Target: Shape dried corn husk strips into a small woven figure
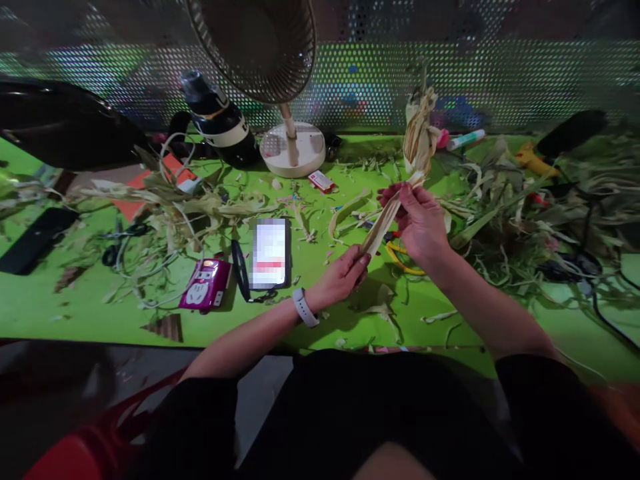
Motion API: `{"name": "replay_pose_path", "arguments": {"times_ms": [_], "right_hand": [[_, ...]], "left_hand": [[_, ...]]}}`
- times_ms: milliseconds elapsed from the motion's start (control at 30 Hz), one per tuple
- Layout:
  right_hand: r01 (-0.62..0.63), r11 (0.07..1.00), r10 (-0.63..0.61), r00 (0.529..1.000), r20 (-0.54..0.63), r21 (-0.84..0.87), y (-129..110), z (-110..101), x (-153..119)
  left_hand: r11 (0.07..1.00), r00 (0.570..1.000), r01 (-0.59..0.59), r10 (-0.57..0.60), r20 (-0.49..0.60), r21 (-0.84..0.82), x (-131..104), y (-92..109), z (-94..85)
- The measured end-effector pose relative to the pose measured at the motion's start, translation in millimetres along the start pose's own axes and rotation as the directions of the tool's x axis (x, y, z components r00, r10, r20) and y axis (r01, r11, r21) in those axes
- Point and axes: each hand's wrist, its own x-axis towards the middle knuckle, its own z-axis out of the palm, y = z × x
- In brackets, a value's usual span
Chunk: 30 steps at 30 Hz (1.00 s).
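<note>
A long, pale strip of dried husk (381, 227) stretches between my two hands above the green table. Its lower end is pinched in my left hand (343, 273), which has a light band on the wrist. Further up, the fingers of my right hand (419, 220) are closed on the same strip near its upper end. Just beyond my right hand stands a bundle of dried husks (419, 137). A yellow-handled tool (404, 261) lies on the table under my right hand, partly hidden by it.
A fan (293, 150) and a dark bottle (220, 123) stand at the back. A lit phone (269, 255), a purple power socket (206, 285) and scissors (113, 252) lie to the left. Husk piles (515, 220) and cables cover the right side of the table (320, 327).
</note>
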Motion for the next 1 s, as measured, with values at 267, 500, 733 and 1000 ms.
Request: {"name": "replay_pose_path", "arguments": {"times_ms": [267, 500, 733, 1000], "right_hand": [[0.043, 0.998, -0.043, 0.999, 0.012, -0.045, -11, -8, 11], [0.064, 0.998, -0.063, 0.989, 0.137, -0.006, -15, 7, 22], [0.038, 0.992, -0.014, 0.981, 0.195, -0.119, -6, 15, 65], [0.632, 0.118, 0.071, 0.764, 0.641, -0.766, 32, 18, 58]], "left_hand": [[0.995, 0.990, 0.079, -0.072, 0.123, -0.053, -7, 16, -13.3], [0.936, 0.978, 0.193, -0.159, 0.136, -0.296, -11, 16, -39.4], [0.837, 0.965, -0.024, -0.124, -0.232, -0.547, -6, 30, -66.2], [0.808, 0.870, -0.190, -0.125, -0.476, -0.558, 10, 11, -76.5]]}}
